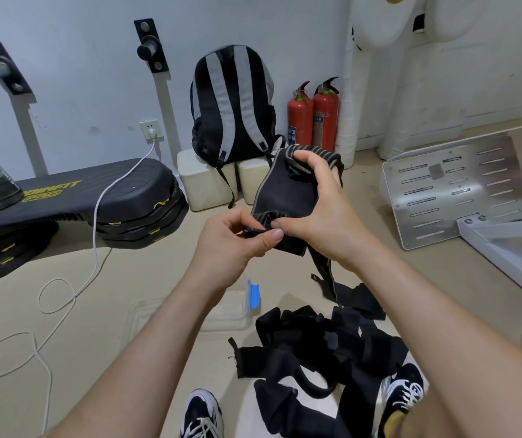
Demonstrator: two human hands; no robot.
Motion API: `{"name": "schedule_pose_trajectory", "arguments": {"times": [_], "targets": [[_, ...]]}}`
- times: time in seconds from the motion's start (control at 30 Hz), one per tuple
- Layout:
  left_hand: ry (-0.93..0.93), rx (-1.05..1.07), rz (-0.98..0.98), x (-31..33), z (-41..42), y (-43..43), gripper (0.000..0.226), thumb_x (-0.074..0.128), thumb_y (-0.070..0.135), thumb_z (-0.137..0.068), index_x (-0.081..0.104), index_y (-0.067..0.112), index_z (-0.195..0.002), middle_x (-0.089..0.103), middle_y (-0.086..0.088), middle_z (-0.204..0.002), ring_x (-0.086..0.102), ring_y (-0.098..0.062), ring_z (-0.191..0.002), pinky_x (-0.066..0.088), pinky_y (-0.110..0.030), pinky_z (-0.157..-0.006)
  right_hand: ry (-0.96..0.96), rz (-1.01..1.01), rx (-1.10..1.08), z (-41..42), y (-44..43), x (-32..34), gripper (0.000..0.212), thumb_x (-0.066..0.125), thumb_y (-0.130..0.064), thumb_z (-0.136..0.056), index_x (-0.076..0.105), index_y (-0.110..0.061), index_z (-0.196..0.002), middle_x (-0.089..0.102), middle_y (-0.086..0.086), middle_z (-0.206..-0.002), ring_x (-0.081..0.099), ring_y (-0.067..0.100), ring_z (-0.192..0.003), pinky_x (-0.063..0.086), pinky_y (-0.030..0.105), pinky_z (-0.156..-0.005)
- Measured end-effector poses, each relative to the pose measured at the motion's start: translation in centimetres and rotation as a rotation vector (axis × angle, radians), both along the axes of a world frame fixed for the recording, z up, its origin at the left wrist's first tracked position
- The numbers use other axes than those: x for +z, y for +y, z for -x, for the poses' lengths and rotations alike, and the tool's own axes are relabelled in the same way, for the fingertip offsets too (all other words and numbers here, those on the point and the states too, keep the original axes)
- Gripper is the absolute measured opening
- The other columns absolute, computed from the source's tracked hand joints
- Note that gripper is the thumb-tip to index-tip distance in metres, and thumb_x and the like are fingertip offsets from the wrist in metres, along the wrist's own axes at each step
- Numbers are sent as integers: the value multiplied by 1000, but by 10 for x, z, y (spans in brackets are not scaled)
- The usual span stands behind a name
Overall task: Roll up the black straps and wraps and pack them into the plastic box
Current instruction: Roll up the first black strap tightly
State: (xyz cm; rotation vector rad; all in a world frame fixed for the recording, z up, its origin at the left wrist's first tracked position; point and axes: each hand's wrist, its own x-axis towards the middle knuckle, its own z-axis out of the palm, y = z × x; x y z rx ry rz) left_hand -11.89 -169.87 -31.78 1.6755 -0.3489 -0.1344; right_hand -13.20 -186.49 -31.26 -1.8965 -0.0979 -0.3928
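I hold one black wrap [281,192] with grey striped edges up in front of me. My left hand [234,245] pinches its lower end between thumb and fingers. My right hand [313,210] grips the wrap's body, fingers curled over its upper edge, and a thin strap tail [326,270] hangs down from it. A heap of black straps and wraps [322,352] lies on the floor by my feet. The clear plastic box [231,314] with a blue clip sits on the floor beneath my left forearm, partly hidden.
A black-and-grey backpack [234,105] leans on white blocks at the wall, beside two red fire extinguishers [313,115]. Black step platforms [73,213] and a white charging cable [95,235] lie left. A metal plate [452,188] on a white frame stands right. My shoes [204,415] are below.
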Motion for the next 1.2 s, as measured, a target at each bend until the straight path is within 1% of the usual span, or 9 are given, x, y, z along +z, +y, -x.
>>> {"name": "schedule_pose_trajectory", "arguments": {"times": [0.13, 0.37, 0.53, 0.67, 0.73, 0.8, 0.93, 1.07, 1.2], "targets": [[67, 12, 56, 1, -2, 0, 38, 76, -4, -79, 44, 16, -77, 67, 3, -65, 67, -19, -60, 52, -25, -56, 1, -12, 25, 0, 1, -2, 89, 82, -5, -72, 36, -31, -143, 36, -2, -141, 40, 8, -129, 42, 13, -95], [200, 3, 140, 1, -3, 3, 40, 66, -9, -84, 36, 16, -89, 69, -9, -71, 64, -25, -54, 49, -25, -51, 137, -179, 217, 0, 4, -5, 97, 80, -16, -56, 37, -40, -140, 38, -2, -144, 55, 25, -122, 55, 43, -97], [245, -79, 200, 4, -1, 4, 34, 61, -3, -91, 36, 19, -98, 67, -9, -71, 61, -23, -53, 50, -24, -52, 171, -296, 246, 0, 5, -6, 91, 81, 0, -64, 41, -33, -139, 45, 3, -140, 62, 25, -116, 58, 38, -86], [200, -364, 170, 16, -3, 22, 42, 65, 1, -89, 48, 30, -114, 69, -6, -87, 71, -29, -79, 57, -32, -74, 273, -642, 278, 1, -5, 2, 82, 65, 24, -74, 44, -20, -140, 54, 15, -135, 70, 24, -96, 60, 34, -68], [135, -433, 73, 20, -2, 29, 40, 71, 4, -81, 62, 31, -109, 69, -6, -100, 71, -28, -89, 56, -33, -81, 308, -715, 313, 1, -7, 3, 85, 68, 24, -68, 45, -16, -140, 54, 17, -136, 71, 22, -92, 59, 32, -65], [52, -359, 37, 19, -2, 28, 32, 78, 4, -75, 71, 29, -95, 70, -4, -94, 70, -21, -84, 56, -29, -79, 344, -735, 348, 2, -6, 1, 89, 71, 15, -60, 46, -15, -140, 55, 17, -137, 70, 24, -96, 59, 33, -68], [-28, -230, 93, 17, -1, 21, 23, 74, 7, -67, 70, 12, -88, 68, 7, -76, 63, -7, -73, 51, -18, -69, 370, -782, 384, 4, -2, 1, 81, 69, 11, -60, 50, -15, -135, 55, 18, -134, 71, 23, -90, 59, 32, -69], [-52, -145, 66, 16, -1, 16, 17, 75, 13, -64, 70, 9, -80, 70, 7, -70, 63, -3, -68, 50, -14, -67, 375, -803, 384, 6, 0, -1, 77, 67, 17, -66, 51, -16, -134, 53, 20, -136, 72, 23, -85, 59, 33, -66], [-41, -82, -10, 16, -1, 13, 11, 78, 18, -68, 72, 12, -75, 65, 6, -63, 58, -3, -62, 48, -13, -63, 335, -680, 298, 3, 3, -6, 85, 68, 10, -60, 49, -20, -138, 57, 16, -134, 67, 26, -102, 58, 38, -76]]}}
